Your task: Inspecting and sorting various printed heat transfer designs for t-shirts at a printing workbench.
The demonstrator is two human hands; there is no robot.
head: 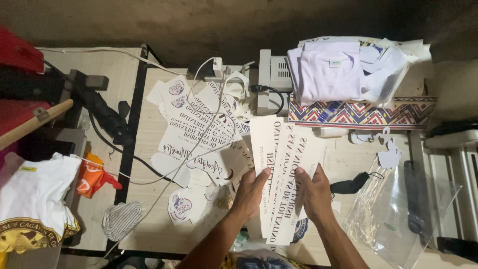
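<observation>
— What is the person wearing on the arms?
— Nothing is covering them; both forearms are showing bare up to the frame's edge, with no sleeve in sight.
— And the left hand (250,192) and right hand (312,193)?
— Neither is wearing a glove.

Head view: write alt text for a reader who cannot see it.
Two hands, left hand and right hand, press on long white printed paper strips on a cluttered wooden table, with folded white shirts beyond.
</observation>
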